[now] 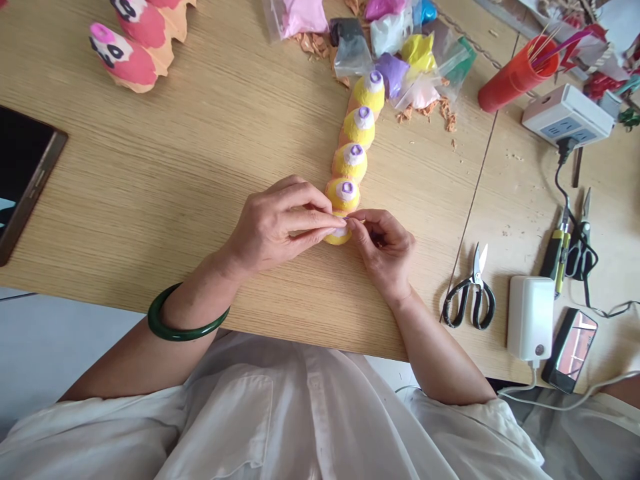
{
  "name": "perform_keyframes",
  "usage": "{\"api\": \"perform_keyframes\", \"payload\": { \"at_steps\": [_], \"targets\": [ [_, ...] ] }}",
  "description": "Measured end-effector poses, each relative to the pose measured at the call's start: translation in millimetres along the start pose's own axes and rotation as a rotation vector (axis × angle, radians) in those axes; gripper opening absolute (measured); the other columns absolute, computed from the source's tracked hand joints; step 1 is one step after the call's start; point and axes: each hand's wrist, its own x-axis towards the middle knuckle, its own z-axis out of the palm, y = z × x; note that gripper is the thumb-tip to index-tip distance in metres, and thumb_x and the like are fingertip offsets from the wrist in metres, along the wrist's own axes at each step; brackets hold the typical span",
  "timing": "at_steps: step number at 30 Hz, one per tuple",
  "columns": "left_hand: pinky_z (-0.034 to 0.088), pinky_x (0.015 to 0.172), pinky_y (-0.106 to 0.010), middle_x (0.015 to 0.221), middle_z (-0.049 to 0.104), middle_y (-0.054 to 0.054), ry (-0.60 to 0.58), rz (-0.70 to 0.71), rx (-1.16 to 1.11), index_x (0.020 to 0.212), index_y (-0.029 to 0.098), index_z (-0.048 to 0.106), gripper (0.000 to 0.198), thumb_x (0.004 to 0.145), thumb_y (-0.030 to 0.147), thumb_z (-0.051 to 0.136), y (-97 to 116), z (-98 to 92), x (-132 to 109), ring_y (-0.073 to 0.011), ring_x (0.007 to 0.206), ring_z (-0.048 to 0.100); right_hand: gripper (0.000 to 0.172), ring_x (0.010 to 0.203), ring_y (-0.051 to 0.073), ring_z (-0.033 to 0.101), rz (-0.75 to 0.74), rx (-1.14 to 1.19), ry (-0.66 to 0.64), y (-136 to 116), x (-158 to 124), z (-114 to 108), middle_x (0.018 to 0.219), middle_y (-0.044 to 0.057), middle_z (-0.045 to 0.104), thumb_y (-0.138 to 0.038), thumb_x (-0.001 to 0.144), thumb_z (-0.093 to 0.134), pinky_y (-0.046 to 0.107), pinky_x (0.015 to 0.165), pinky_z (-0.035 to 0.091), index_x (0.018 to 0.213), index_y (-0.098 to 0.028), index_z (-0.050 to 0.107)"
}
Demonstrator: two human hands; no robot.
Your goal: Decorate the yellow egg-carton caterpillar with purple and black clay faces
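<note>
A strip of egg carton (347,163) runs away from me on the table, its row of bumps covered in yellow and white clay. The farther bumps each carry a small purple clay ring (347,188). At the nearest bump (339,238), with a white patch on top, both hands meet. My left hand (285,220) has its fingers pressed together, tips over that bump; what they pinch is hidden. My right hand (385,243) pinches thumb against forefinger there, with a sliver of purple clay (345,219) showing between the fingertips.
Bags of coloured clay (395,33) lie beyond the strip among carton scraps. Pink-painted carton pieces (135,60) are at upper left, a tablet (25,173) at left. On the right are scissors (473,293), a white power bank (531,317), a phone (570,350), a power strip (567,113) and a red cup (517,77).
</note>
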Motion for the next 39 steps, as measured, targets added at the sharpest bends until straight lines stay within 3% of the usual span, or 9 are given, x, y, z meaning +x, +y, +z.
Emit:
{"api": "perform_keyframes", "payload": {
  "at_steps": [3, 8, 11, 15, 20, 25, 30, 37, 39],
  "targets": [
    [0.060, 0.083, -0.036, 0.097, 0.079, -0.001, -0.063, -0.069, 0.015, 0.106, 0.035, 0.082, 0.017, 0.106, 0.036, 0.065, 0.2, -2.1, 0.1, -0.0181, 0.090, 0.072, 0.033, 0.057, 0.010, 0.055, -0.007, -0.007, -0.001, 0.1, -0.7, -0.8, 0.070, -0.002, 0.070, -0.056, 0.097, 0.074, 0.024, 0.052, 0.047, 0.097, -0.023, 0.077],
    [0.059, 0.086, -0.039, 0.098, 0.078, -0.002, -0.053, -0.100, -0.011, 0.109, 0.036, 0.080, 0.018, 0.107, 0.040, 0.063, -0.4, -3.2, -0.2, -0.0188, 0.090, 0.071, 0.028, 0.067, 0.012, 0.068, -0.025, -0.012, -0.015, -4.1, -1.4, -3.1, 0.083, 0.002, 0.080, -0.050, 0.100, 0.072, 0.025, 0.060, 0.056, 0.097, -0.023, 0.078],
    [0.060, 0.087, -0.040, 0.099, 0.078, -0.002, -0.054, -0.108, 0.000, 0.110, 0.036, 0.080, 0.019, 0.107, 0.041, 0.063, 0.7, -4.4, 0.7, -0.0194, 0.091, 0.072, 0.026, 0.066, 0.011, 0.068, -0.044, -0.001, -0.027, -6.7, -2.1, -3.8, 0.084, 0.002, 0.080, -0.046, 0.102, 0.069, 0.025, 0.061, 0.057, 0.097, -0.022, 0.078],
    [0.062, 0.085, -0.038, 0.100, 0.079, -0.001, -0.039, -0.042, 0.057, 0.108, 0.038, 0.080, 0.019, 0.108, 0.036, 0.062, 2.3, -4.3, 2.0, -0.0185, 0.093, 0.073, 0.025, 0.062, 0.010, 0.065, -0.033, -0.007, -0.035, -7.7, -3.2, -4.0, 0.083, 0.002, 0.079, -0.044, 0.103, 0.067, 0.024, 0.058, 0.054, 0.098, -0.021, 0.077],
    [0.062, 0.080, -0.034, 0.102, 0.078, 0.002, 0.100, 0.133, 0.060, 0.110, 0.032, 0.078, 0.010, 0.103, 0.027, 0.071, -1.5, -0.5, 0.6, -0.0142, 0.091, 0.069, 0.025, 0.059, 0.010, 0.061, -0.037, -0.047, -0.037, -8.5, -4.0, -4.5, 0.081, 0.002, 0.078, -0.043, 0.104, 0.065, 0.025, 0.054, 0.051, 0.099, -0.021, 0.077],
    [0.061, 0.081, -0.034, 0.101, 0.077, 0.002, 0.106, 0.105, 0.077, 0.105, 0.032, 0.077, 0.006, 0.102, 0.027, 0.073, -2.4, -0.4, 0.5, -0.0146, 0.090, 0.069, 0.015, 0.054, 0.008, 0.055, -0.103, -0.068, -0.011, -8.1, -4.6, -4.9, 0.076, -0.001, 0.076, -0.032, 0.102, 0.068, 0.022, 0.049, 0.045, 0.100, -0.021, 0.078],
    [0.062, 0.081, -0.036, 0.108, 0.077, 0.000, 0.125, 0.143, 0.015, 0.110, 0.035, 0.077, 0.020, 0.098, 0.020, 0.073, -2.3, -0.1, 0.4, -0.0185, 0.095, 0.071, 0.014, 0.050, 0.005, 0.050, -0.144, -0.081, -0.018, -8.5, -4.5, -5.1, 0.070, -0.003, 0.072, -0.029, 0.102, 0.068, 0.019, 0.047, 0.041, 0.100, -0.019, 0.078],
    [0.063, 0.075, -0.033, 0.105, 0.077, -0.001, 0.168, 0.243, 0.074, 0.108, 0.028, 0.078, 0.020, 0.092, 0.017, 0.078, -5.8, 2.6, 0.9, -0.0196, 0.091, 0.068, 0.014, 0.052, 0.005, 0.054, -0.184, -0.115, -0.022, -8.4, -4.5, -4.3, 0.076, -0.001, 0.077, -0.027, 0.104, 0.066, 0.019, 0.048, 0.044, 0.100, -0.019, 0.077],
    [0.063, 0.075, -0.032, 0.108, 0.077, 0.000, 0.156, 0.208, 0.084, 0.108, 0.031, 0.077, 0.021, 0.093, 0.017, 0.078, -4.9, 2.4, 0.6, -0.0192, 0.094, 0.070, 0.015, 0.052, 0.005, 0.055, -0.193, -0.131, -0.023, -8.1, -4.4, -4.1, 0.078, -0.001, 0.078, -0.028, 0.104, 0.065, 0.019, 0.048, 0.045, 0.100, -0.019, 0.077]
  ]
}}
